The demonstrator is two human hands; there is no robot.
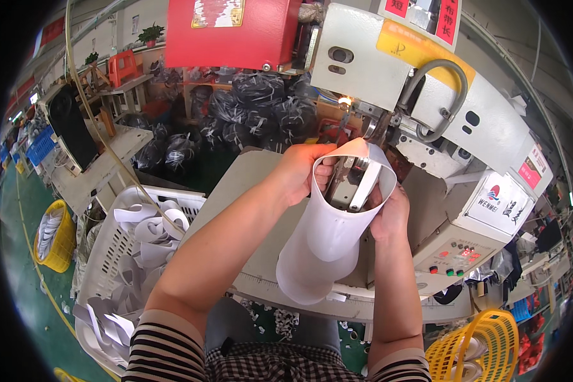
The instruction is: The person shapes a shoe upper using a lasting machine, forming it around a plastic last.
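Red lettered signs [447, 20] top the white machine head [363, 79]; logo [495, 192] and lettering [489, 204] mark its control box [452, 237] above a red-lit display [470, 255]. The label [218, 13] on the red housing [235, 48] looks too worn to read.

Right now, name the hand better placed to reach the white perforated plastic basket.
Likely the left hand, nearer the white basket, though it and the right hand both hold the white tubular piece.

Green floor [60, 291] (red stool [121, 58] beyond)
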